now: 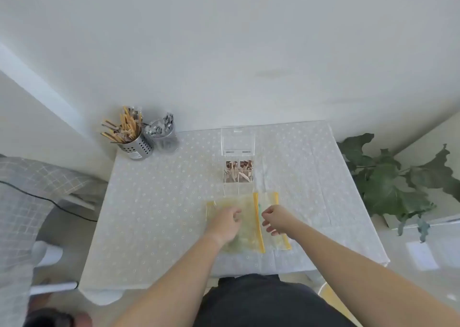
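Note:
Two translucent mesh pouches with yellow zippers lie overlapped on the table's near middle, the left pouch (pixel 246 217) over the right pouch (pixel 270 202). My left hand (pixel 225 223) rests on the left pouch with loosely bent fingers, holding nothing. Curled fingers of my right hand (pixel 276 218) sit just right of that pouch's yellow zipper (pixel 257 217); blur hides whether they pinch anything. Beyond the pouches stands a clear plastic box (pixel 238 173), its lid (pixel 237 141) open, with brown clips in its compartments.
The table (pixel 159 202) wears a pale dotted cloth. A perforated steel cup of wooden sticks (pixel 135 142) and a cup of metal pieces (pixel 163 133) stand at the back left. A leafy plant (pixel 388 177) is right, a checked fabric seat (pixel 29 184) left.

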Demonstrator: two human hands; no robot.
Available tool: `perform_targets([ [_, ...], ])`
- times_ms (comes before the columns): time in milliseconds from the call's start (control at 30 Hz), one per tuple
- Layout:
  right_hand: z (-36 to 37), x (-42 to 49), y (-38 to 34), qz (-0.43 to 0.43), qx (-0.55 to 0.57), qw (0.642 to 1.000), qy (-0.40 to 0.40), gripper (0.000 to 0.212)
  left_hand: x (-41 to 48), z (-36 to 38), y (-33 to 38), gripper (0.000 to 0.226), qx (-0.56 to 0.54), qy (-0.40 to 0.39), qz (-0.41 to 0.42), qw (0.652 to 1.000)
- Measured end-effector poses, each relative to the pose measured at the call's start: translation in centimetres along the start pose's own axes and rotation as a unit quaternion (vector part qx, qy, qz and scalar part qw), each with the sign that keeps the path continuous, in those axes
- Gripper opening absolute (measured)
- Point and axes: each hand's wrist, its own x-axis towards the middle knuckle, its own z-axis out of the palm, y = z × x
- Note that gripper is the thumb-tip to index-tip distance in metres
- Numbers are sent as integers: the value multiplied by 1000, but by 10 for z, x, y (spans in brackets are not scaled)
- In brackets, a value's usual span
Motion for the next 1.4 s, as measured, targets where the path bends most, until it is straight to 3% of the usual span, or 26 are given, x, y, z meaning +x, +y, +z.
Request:
perform_targets([
  [200,7,15,11,37,54,998,-9,25,13,30,-6,41,-50,-21,-27,998],
  [400,17,32,24,-8,-25,997,76,28,23,35,-13,40,-76,-22,-51,996],
  [733,19,39,19,-31,-7,999,24,15,26,42,-11,44,-81,-6,-57,995],
  [933,20,29,3,-71,34,997,-8,13,14,32,-9,43,-182,1,-55,982],
  [1100,20,17,-15,-113,35,992,-33,15,-4,15,-10,28,-247,49,-53,966],
  [1400,33,4,-35,-181,10,982,-42,16,-31,-17,-22,32,-336,67,-44,939],
])
